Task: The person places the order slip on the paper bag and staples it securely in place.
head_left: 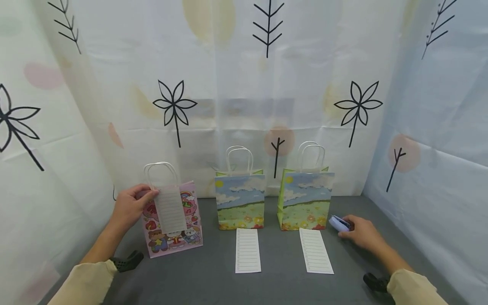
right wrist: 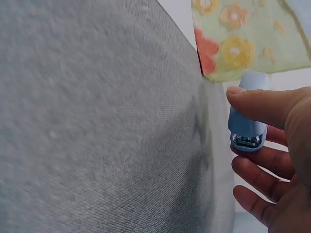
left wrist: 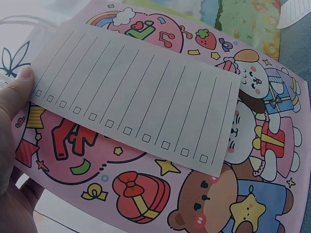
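Observation:
At the left of the head view, my left hand (head_left: 131, 204) pinches a lined checklist slip (head_left: 171, 210) against the top edge of a pink cartoon gift bag (head_left: 193, 222). The thumb presses the slip's end and the fingers go behind the bag, as the left wrist view shows. The slip hangs down over the bag's front, and the bag's white handles (head_left: 162, 164) rise above it. My right hand (head_left: 364, 233) holds a small light-blue stapler (right wrist: 249, 122) between thumb and fingers, to the right of the bags. The stapler's metal front end shows in the right wrist view.
Two meadow-print gift bags, one in the middle (head_left: 240, 203) and one to its right (head_left: 306, 201), stand on the grey table (head_left: 282, 284). Before each lies a checklist slip, the middle one (head_left: 248, 250) and the right one (head_left: 316, 251). A patterned curtain (head_left: 236, 76) encloses the back and sides.

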`<state>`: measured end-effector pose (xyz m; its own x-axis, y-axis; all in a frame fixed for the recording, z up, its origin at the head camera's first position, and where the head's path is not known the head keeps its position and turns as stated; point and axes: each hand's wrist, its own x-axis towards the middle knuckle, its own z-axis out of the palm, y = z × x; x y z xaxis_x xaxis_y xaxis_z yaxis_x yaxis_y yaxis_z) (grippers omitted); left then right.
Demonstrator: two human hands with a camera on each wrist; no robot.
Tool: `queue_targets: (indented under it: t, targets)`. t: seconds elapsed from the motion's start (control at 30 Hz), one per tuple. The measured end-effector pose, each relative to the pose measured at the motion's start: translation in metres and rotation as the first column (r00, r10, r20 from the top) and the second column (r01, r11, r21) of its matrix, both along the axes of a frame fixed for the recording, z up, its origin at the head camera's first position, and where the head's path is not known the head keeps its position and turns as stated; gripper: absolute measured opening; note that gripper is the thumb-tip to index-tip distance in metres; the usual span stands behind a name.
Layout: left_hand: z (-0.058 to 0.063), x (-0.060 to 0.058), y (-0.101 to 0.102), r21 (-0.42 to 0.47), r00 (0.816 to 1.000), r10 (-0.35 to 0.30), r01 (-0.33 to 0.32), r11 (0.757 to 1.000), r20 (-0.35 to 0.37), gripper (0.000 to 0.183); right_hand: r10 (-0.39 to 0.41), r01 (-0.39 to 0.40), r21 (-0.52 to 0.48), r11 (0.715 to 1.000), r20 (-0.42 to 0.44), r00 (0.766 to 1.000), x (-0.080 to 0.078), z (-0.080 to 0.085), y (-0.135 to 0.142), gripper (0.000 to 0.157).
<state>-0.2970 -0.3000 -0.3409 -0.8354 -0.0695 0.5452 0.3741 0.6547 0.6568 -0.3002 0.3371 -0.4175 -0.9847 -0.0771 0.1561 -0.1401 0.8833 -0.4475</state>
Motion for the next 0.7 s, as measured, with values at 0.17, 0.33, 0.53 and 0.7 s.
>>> queue_targets:
  t: [0.17, 0.33, 0.53, 0.7]
  targets:
    - [0.002, 0.002, 0.000, 0.001, 1.000, 0.009, -0.009, 1.000, 0.001, 0.033, 0.001, -0.001, -0.022, 1.000, -0.012, 1.000, 0.008, 0.005, -0.009, 0.050]
    - [0.001, 0.003, 0.000, -0.005, 1.000, 0.006, -0.006, 1.000, -0.007, 0.032, 0.019, -0.021, -0.049, 0.999, -0.035, 0.999, 0.018, 0.012, -0.021, 0.051]
    - [-0.003, 0.000, -0.001, -0.008, 1.000, -0.007, 0.007, 1.000, -0.016, 0.032, 0.037, -0.046, -0.092, 0.995, -0.095, 0.995, 0.030, 0.020, -0.040, 0.053]
    - [-0.003, 0.000, -0.001, 0.000, 1.000, -0.014, 0.014, 1.000, -0.020, 0.031, 0.034, -0.057, -0.140, 0.988, -0.159, 0.987, 0.037, 0.023, -0.057, 0.059]
